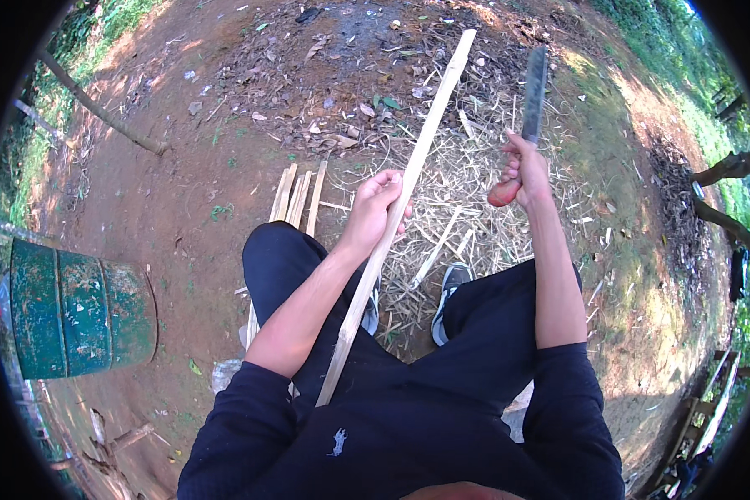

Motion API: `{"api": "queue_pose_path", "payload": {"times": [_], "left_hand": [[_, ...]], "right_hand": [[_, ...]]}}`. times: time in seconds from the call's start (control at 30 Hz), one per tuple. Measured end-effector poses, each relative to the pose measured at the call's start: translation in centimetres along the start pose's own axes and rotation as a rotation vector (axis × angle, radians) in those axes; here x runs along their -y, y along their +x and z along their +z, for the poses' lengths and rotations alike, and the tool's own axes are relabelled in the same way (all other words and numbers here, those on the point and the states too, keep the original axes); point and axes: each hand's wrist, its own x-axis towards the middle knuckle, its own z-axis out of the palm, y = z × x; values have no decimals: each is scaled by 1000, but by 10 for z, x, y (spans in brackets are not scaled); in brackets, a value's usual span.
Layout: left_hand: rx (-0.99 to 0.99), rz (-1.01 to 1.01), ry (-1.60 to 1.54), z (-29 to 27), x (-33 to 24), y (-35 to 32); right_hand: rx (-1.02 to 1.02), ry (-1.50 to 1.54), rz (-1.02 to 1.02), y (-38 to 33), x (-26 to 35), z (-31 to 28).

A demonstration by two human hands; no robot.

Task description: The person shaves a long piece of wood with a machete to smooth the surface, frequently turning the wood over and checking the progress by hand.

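One long pale wooden strip (382, 250) lay in the left hand (371, 212), its thumb and fingers closed around it; the upper end slanted up and away beyond the fingertips, the lower end reached back to the person's lap; one knife (535, 96), blade upward, stood in the right hand (528, 171), its fingers clenched about one reddish handle (502, 195), the blade well apart from the strip; several more strips (297, 196), too overlapped to count surely, lay left of the left fingers, the left knee (277, 250) hiding their nearer ends; countless shavings (483, 179) covered the ground between and beyond both hands; two shoes, one left (372, 315) and one right (448, 302), rested below the fingers; one green drum (83, 308) lay far to their left.
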Motion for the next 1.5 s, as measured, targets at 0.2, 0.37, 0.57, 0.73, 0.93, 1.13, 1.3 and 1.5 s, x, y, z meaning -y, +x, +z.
{"api": "queue_pose_path", "payload": {"times": [0.2,0.37,0.57,0.73,0.93,1.13,1.3,1.5], "left_hand": [[179,-88,-142,-2,12,5],[269,-86,-127,5,18,1],[334,-88,172,5,9,-6],[632,-414,241,-12,6,-8],[812,-465,266,-6,6,-17],[493,-306,-22,11,0,-14],[446,-176,-191,6,-1,-7],[346,-146,-322,1,-1,-8]], "right_hand": [[312,-113,-27,-56,-26,60],[411,-329,-111,-57,-39,67],[348,-281,-150,-50,-29,61],[162,-155,-210,-32,-11,43],[33,12,-225,-12,5,14],[16,-54,-222,-23,4,7],[121,-518,-330,-36,-12,11],[238,-1117,-717,-65,-30,37]]}}
